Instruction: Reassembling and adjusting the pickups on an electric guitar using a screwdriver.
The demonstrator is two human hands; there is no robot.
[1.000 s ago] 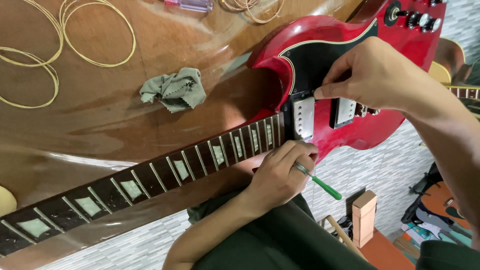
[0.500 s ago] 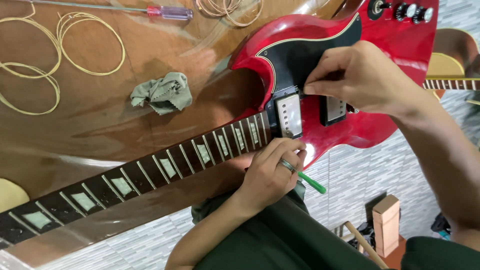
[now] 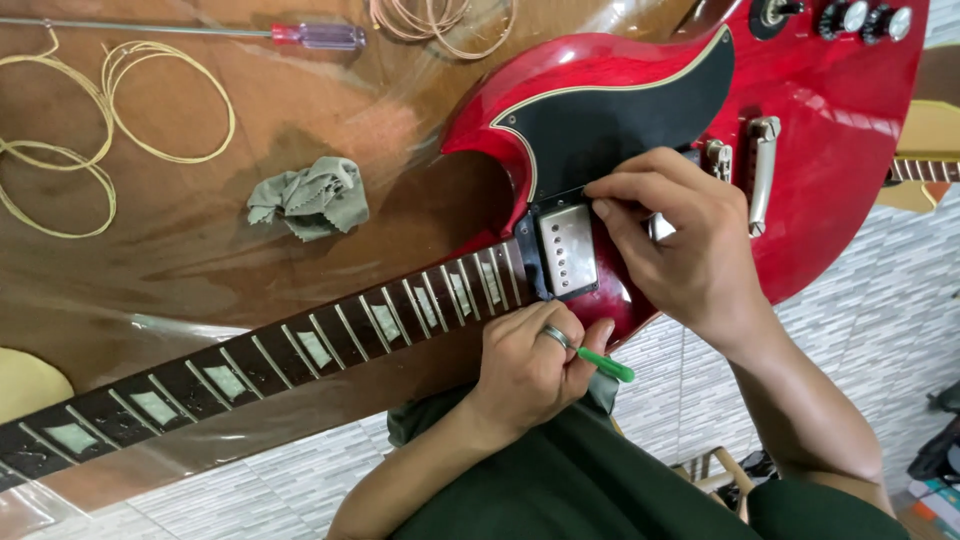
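Observation:
A red electric guitar (image 3: 830, 130) with a black pickguard lies on a glossy brown table (image 3: 300, 110), its dark fretboard (image 3: 300, 350) running to the lower left with no strings on it. My right hand (image 3: 690, 240) rests on the body, fingertips pressing the edge of the chrome neck pickup (image 3: 567, 250). Below the neck joint my left hand (image 3: 535, 365), with a ring on one finger, is closed around a small tool with a green handle (image 3: 605, 365); its tip is hidden under the hand.
A crumpled grey-green cloth (image 3: 310, 198) lies on the table above the neck. Coiled guitar strings (image 3: 110, 130) lie at the far left and more coils (image 3: 440, 22) at the top. A long screwdriver with a purple handle (image 3: 320, 36) sits at the top edge.
The view has shifted, so the guitar sits lower and more to the left in the frame. My right hand moved down from the pickguard edge onto the neck pickup. My left hand still holds the green tool.

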